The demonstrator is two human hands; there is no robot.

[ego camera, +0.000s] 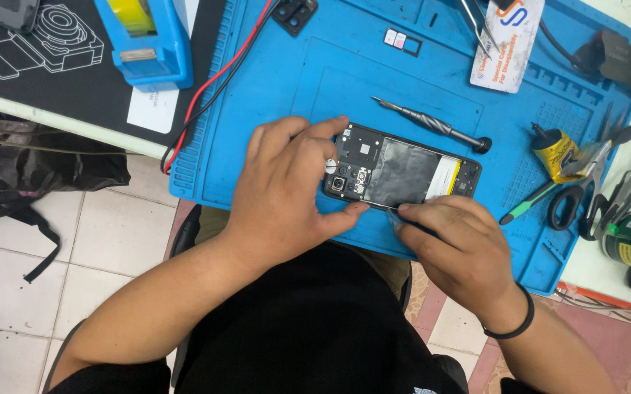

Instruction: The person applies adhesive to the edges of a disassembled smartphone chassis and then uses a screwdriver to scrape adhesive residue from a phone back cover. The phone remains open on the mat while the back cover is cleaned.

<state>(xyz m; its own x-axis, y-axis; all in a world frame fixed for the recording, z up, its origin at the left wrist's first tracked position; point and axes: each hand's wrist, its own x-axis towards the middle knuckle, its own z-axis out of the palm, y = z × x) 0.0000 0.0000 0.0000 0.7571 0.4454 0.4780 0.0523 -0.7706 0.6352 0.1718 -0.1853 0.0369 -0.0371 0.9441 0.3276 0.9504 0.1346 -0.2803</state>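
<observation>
The left hand [286,191] clamps the camera end of the opened phone [401,173], fingertips on its far edge and thumb on its near edge, while the right hand [455,246], at the phone's five o'clock, pinches a small thin tool [394,218] against the near edge. The phone lies flat mid-mat on the blue work mat [257,131]; it looks light and stiff but fragile with its boards and battery bare, so the frame edges seem the safest hold. A screwdriver [432,125] lies at its twelve o'clock, scissors [585,197] at three.

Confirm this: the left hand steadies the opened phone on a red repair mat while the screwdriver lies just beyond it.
Not quite. The head view shows the repair mat is blue, not red. The left hand does steady the opened phone, and the screwdriver lies just beyond it.
</observation>
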